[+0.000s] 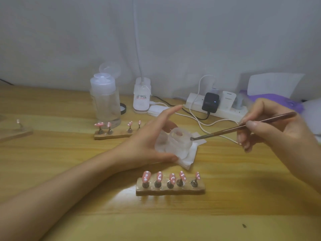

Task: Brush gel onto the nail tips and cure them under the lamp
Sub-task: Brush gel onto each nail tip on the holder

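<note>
Two hands, loading step: the jar (178,141) is gripped by the left hand (144,136), forefinger lifted; the brush (243,126) is pinched by the right hand (271,129), tip at the rim. Excess is best wiped there before the five tips (171,178), racked just in front, are coated.

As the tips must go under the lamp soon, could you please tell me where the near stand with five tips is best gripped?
Probably the base bar, pinched low across its front and back faces at the right end, coming from the right. The pink tips stand on pegs along its top, so a grasp from above risks touching them.
</note>
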